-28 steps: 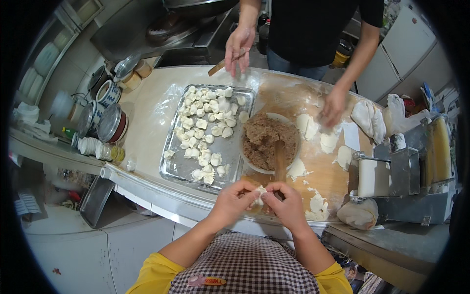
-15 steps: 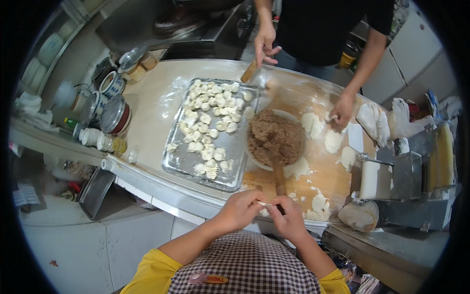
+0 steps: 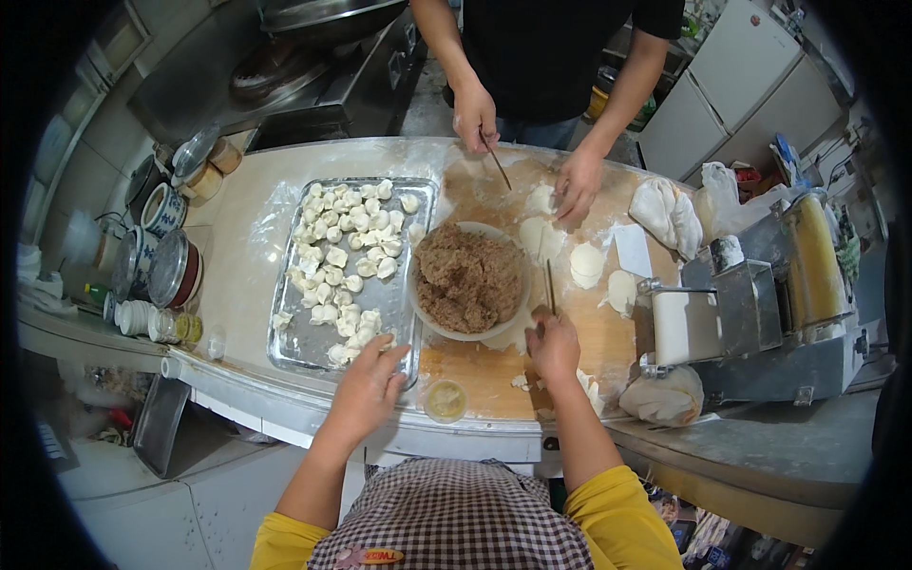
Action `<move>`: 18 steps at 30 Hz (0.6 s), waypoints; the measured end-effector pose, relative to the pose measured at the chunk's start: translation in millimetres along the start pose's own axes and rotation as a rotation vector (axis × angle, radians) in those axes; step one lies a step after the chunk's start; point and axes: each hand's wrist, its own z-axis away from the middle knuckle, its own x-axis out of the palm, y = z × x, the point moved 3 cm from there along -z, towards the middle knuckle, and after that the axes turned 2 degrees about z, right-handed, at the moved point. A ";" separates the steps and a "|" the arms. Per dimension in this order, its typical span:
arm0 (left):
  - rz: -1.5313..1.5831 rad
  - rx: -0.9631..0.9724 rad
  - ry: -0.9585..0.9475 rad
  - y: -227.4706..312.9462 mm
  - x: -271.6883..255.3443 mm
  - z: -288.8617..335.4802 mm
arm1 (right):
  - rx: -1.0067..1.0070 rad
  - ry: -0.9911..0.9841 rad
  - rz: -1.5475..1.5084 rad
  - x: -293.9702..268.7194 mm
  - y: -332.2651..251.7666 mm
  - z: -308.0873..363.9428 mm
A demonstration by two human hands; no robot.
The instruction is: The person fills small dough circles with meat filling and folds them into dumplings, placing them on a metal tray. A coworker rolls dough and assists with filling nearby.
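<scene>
My left hand (image 3: 366, 388) is open, fingers spread, over the near right corner of a metal tray (image 3: 285, 351). Its fingertips are next to the nearest of the many folded dumplings (image 3: 347, 321) on the tray. In my right hand (image 3: 554, 350) is a flat wooden spatula (image 3: 550, 285), seen nearly edge-on and pointing away from me. That hand is just right of a white bowl (image 3: 410, 296) heaped with brown meat filling (image 3: 472, 275). Round dough wrappers (image 3: 586, 264) lie on the board beyond it.
Across the table a person holds a similar stick (image 3: 494, 160) in one hand; their other hand (image 3: 577, 185) is at the wrappers. A small clear cup (image 3: 445, 401) stands by the near edge. A roller machine (image 3: 722, 313) is at right, jars (image 3: 180, 266) at left.
My hands have parted from pinching a dumpling together. The left has moved to the tray; the right has taken the spatula from the bowl. The other person's hand has moved along the wrappers.
</scene>
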 end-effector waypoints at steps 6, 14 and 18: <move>0.221 0.014 -0.206 18.4 26.8 -9.5 | 0.099 -0.025 -0.322 -12.0 20.5 31.0; 1.299 -0.606 -0.342 54.6 88.9 -23.8 | -0.346 -0.007 -0.377 -53.9 -66.6 85.3; 1.228 -0.614 -0.287 59.1 86.0 -20.1 | -0.019 -0.059 -0.681 -56.7 -70.8 89.8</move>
